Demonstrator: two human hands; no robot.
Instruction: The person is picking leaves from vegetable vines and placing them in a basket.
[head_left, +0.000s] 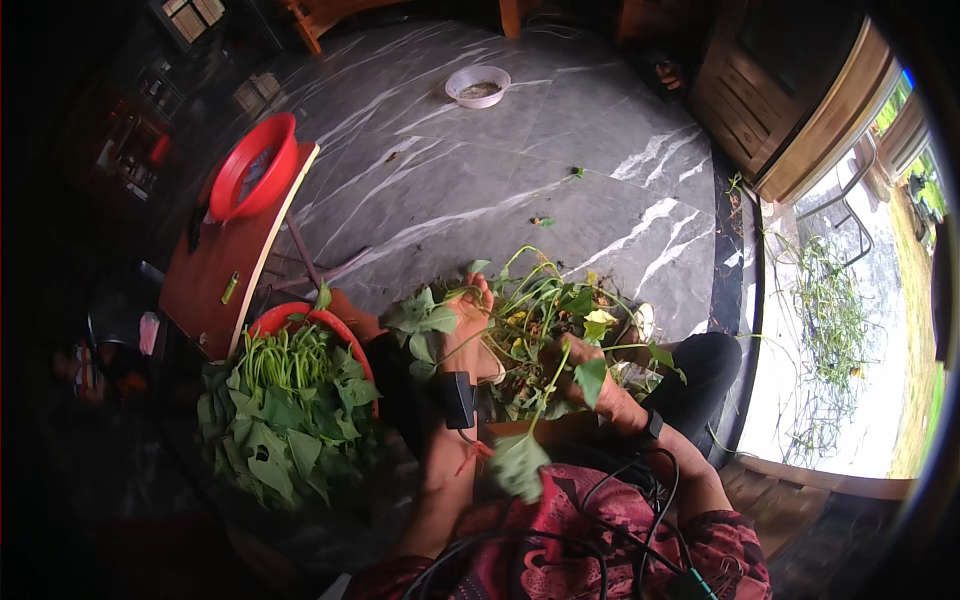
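My left hand is raised over the left side of a heap of leafy green vines, with several broad leaves bunched beside its fingers. Around a vine stem, the fingers of my right hand are closed; one leaf lies against that hand and a larger, blurred leaf hangs below, near my lap. To the left, a red basin holds a thick bunch of leaves with their pale green stems together at the top.
A low reddish-brown table at left carries a red plastic basin and a green lighter. A white bowl with dark contents stands on the marbled tile floor. Stripped vines lie outside the doorway at right.
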